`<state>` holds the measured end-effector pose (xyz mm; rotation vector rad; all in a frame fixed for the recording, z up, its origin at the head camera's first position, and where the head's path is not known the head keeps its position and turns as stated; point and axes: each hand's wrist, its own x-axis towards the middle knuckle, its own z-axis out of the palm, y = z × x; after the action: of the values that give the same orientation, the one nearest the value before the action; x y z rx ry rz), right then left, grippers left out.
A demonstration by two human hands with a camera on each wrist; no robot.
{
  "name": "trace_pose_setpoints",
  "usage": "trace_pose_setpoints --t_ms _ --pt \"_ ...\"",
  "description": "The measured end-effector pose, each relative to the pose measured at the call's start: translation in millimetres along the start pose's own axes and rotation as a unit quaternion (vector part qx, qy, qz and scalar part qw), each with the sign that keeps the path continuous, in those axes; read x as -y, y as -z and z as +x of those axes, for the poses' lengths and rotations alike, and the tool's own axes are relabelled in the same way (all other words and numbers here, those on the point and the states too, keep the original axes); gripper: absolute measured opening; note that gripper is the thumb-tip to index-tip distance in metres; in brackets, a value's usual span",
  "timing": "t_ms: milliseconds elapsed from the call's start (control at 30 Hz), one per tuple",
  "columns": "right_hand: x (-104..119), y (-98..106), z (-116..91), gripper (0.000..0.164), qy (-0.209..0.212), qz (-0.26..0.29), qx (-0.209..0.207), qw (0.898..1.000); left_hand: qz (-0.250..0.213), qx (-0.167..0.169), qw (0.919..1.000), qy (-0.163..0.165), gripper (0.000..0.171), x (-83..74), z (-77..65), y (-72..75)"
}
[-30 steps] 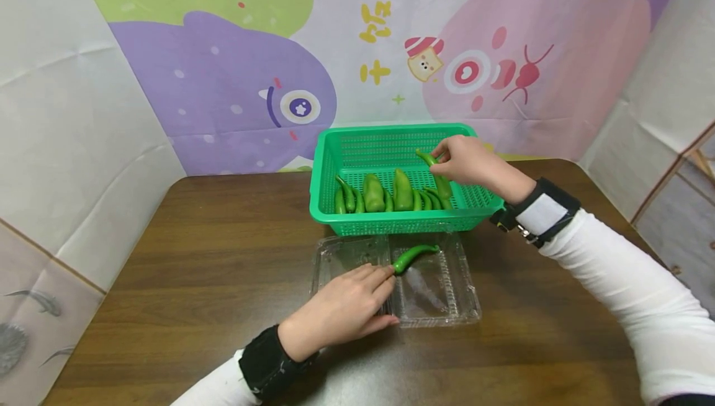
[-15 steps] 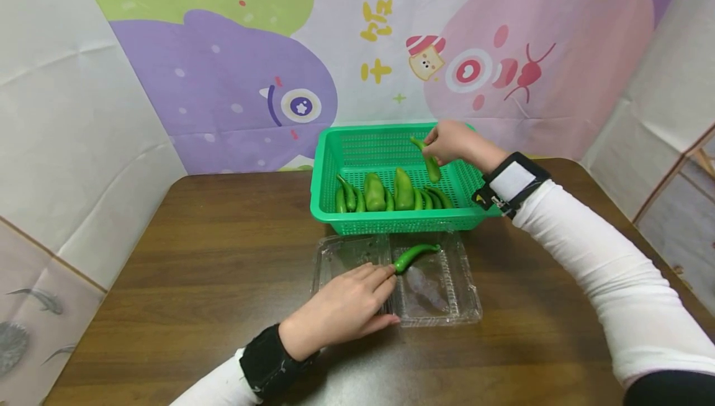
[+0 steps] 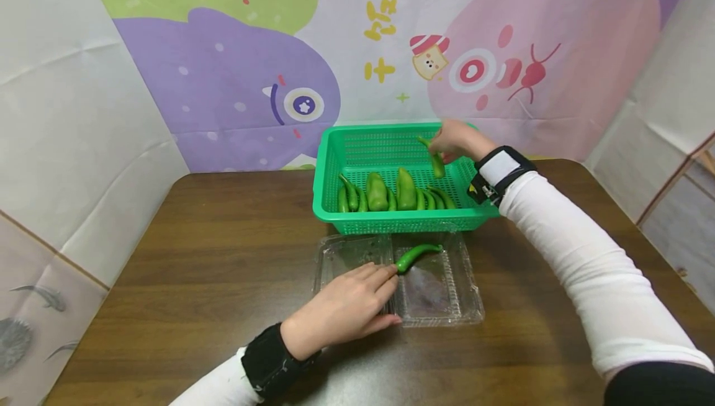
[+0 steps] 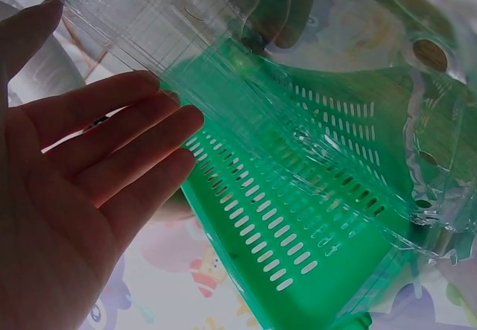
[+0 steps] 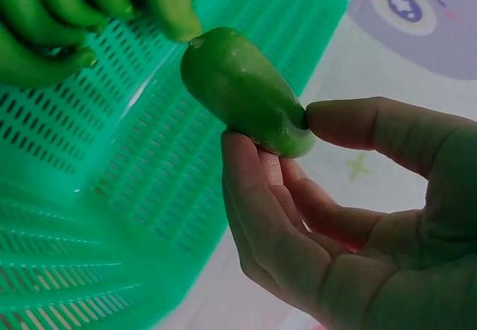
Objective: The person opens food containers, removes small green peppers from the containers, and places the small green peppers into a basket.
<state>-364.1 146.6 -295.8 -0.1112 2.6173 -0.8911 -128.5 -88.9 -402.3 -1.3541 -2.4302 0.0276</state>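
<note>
In the head view, my right hand [image 3: 455, 139] is over the back right of the green plastic basket [image 3: 408, 226]. Thumb and fingers pinch a green pepper [image 5: 238, 84], seen close up in the right wrist view. Several other green peppers [image 3: 406, 192] lie in a row along the basket's front side. Nearer to me, my left hand [image 3: 346, 303] rests with straight fingers on the left part of an opened clear plastic clamshell box [image 3: 436, 297]. One curved green pepper [image 3: 416, 257] lies in the box's right half, its lower end right at my left fingertips.
The brown wooden table [image 3: 223, 257] bears both box and basket. A cartoon-printed cloth [image 3: 268, 77] hangs directly behind the basket, and pale sheets [image 3: 84, 83] close off the sides.
My right hand has moved the pepper toward the back of the basket, away from the front row. The left hand, the box and the pepper in it have stayed put.
</note>
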Motion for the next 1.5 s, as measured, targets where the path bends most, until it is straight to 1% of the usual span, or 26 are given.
trace_pose_setpoints --t_ms 67,100,167,233,300,400,467,500,600,633,700,767,900,967,1067,1100,1167,1233,1267,1300,1333,1367,1400,1467,1500 --pt "-4 0 3 0.017 -0.011 0.003 0.004 1.000 0.000 0.000 1.0000 -0.001 0.053 0.1 0.1 0.2" --pt "-5 -1 5 0.015 -0.017 0.004 0.008 1.000 -0.001 0.000 1.0000 0.000 0.053 0.2 0.1 0.5" --pt "-8 -1 8 0.019 -0.026 0.003 0.021 0.999 0.001 0.001 1.0000 -0.001 0.053 0.3 0.0 0.6" --pt "-10 -2 11 0.027 -0.036 0.005 0.035 0.999 0.003 0.001 1.0000 0.000 0.052 0.4 0.0 1.0" --pt "-12 -2 14 0.030 -0.040 -0.002 0.045 0.998 0.005 0.002 1.0000 0.000 0.052 0.4 -0.1 1.1" --pt "-14 -2 18 0.022 -0.046 -0.025 0.058 0.997 0.004 0.005 1.0000 0.001 0.053 0.3 0.0 1.4" --pt "-17 -3 21 0.010 -0.048 -0.049 0.063 0.996 0.005 0.008 1.0000 0.000 0.054 0.1 0.1 1.4" --pt "-18 -3 22 0.008 -0.051 -0.056 0.067 0.995 0.004 0.009 0.9999 0.000 0.054 0.1 0.1 1.5" --pt "-22 -7 24 0.006 -0.060 -0.083 0.071 0.992 0.004 0.011 0.9999 0.001 0.054 -0.1 0.0 1.3" --pt "-24 -9 25 0.008 -0.063 -0.093 0.075 0.991 0.004 0.010 0.9999 0.001 0.054 -0.1 0.0 1.0" --pt "-27 -12 27 0.006 -0.070 -0.109 0.086 0.988 0.003 0.007 1.0000 0.000 0.054 0.0 0.0 0.1" --pt "-30 -15 28 0.008 -0.075 -0.124 0.100 0.985 0.003 0.005 1.0000 0.000 0.054 0.0 -0.1 -0.2" --pt "-36 -18 30 0.019 -0.074 -0.162 0.132 0.975 0.002 0.005 1.0000 0.000 0.054 0.2 -0.2 -0.6" --pt "-38 -18 32 0.029 -0.072 -0.195 0.155 0.966 0.003 0.007 1.0000 0.001 0.054 0.2 -0.4 -0.4" --pt "-40 -20 34 0.038 -0.070 -0.245 0.193 0.948 0.002 0.009 1.0000 0.002 0.053 0.0 -0.5 -0.2" --pt "-40 -20 35 0.040 -0.062 -0.275 0.212 0.936 0.003 0.010 0.9999 0.003 0.054 0.0 -0.5 0.0" --pt "-41 -21 34 0.035 -0.068 -0.278 0.221 0.932 0.001 0.011 0.9999 0.004 0.054 -0.1 -0.5 0.5" --pt "-42 -23 34 0.031 -0.059 -0.314 0.236 0.918 -0.002 0.011 0.9999 0.004 0.053 -0.1 -0.3 0.7" --pt "-42 -23 34 0.025 -0.067 -0.303 0.229 0.923 -0.003 0.012 0.9999 0.004 0.053 -0.1 -0.3 1.1" --pt "-42 -24 33 0.018 -0.072 -0.300 0.226 0.924 -0.005 0.013 0.9999 0.005 0.053 -0.1 -0.2 1.4" --pt "-42 -24 32 0.011 -0.083 -0.287 0.217 0.929 -0.007 0.013 0.9999 0.005 0.053 -0.2 -0.1 1.6" --pt "-42 -24 33 0.012 -0.082 -0.297 0.223 0.925 -0.008 0.013 0.9999 0.006 0.053 -0.2 -0.1 1.7" --pt "-42 -25 33 0.014 -0.088 -0.294 0.223 0.925 -0.008 0.013 0.9999 0.006 0.053 -0.3 0.0 1.8" --pt "-42 -25 32 0.032 -0.115 -0.257 0.210 0.936 -0.005 0.013 0.9999 0.005 0.053 -0.3 0.1 1.9" --pt "-41 -25 31 0.035 -0.123 -0.256 0.211 0.935 -0.005 0.013 0.9999 0.005 0.054 -0.2 0.1 1.7"
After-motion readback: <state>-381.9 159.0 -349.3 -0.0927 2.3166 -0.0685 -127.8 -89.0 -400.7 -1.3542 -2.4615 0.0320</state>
